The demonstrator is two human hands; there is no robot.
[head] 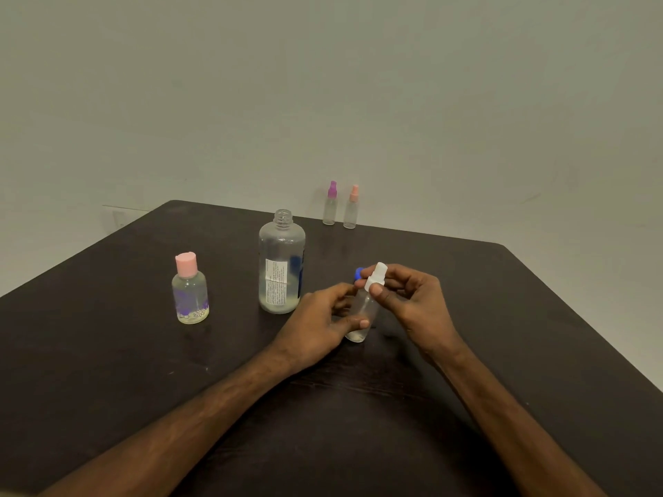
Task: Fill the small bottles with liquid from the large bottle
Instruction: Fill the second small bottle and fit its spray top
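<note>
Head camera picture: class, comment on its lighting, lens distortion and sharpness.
Head view: dim, even light, faint shadows on the dark brown table; wide-angle stretch splays the table's edges; the held small clear white-capped spray bottle looks slightly smeared; no strong glare on the large clear plastic bottle.

Uncapped large bottle (281,263) upright; white-capped small bottle (366,308) alongside

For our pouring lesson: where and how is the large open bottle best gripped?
Probably the straight, wide body of the large bottle, from its left: it stands upright and uncapped, its neck narrow, and the left hand, right hand and small spray bottle crowd its right.
</note>
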